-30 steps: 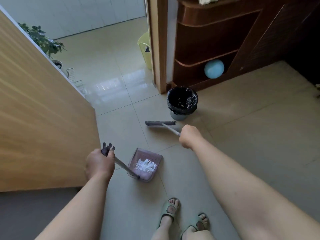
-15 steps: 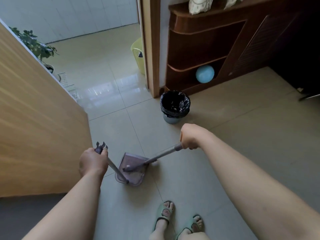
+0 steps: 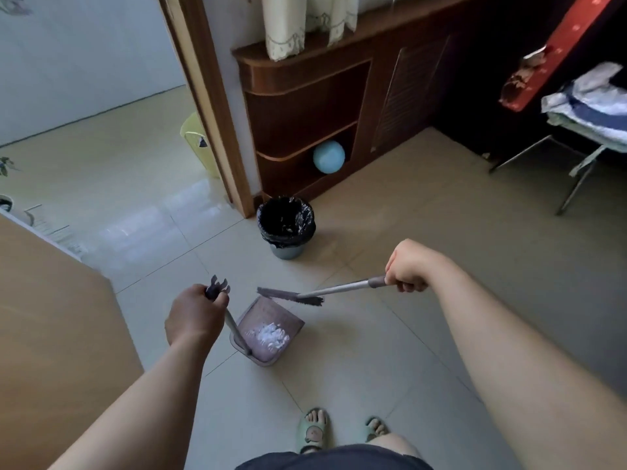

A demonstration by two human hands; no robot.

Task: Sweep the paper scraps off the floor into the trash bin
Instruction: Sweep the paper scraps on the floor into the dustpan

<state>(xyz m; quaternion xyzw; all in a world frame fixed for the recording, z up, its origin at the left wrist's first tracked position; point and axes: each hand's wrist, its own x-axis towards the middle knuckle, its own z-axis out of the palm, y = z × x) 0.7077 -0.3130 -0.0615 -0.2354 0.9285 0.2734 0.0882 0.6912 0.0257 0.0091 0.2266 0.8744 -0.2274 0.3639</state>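
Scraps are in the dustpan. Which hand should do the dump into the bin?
Left. The left hand already grips the dustpan handle, with the scraps inside. The right hand holds the broom, lifted above the pan. The bin stands just ahead, open.

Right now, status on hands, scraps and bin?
Left hand gripping dustpan handle, right hand gripping broom. Paper scraps in the pan, not yet dumped. Trash bin ahead, floor between looks clear.
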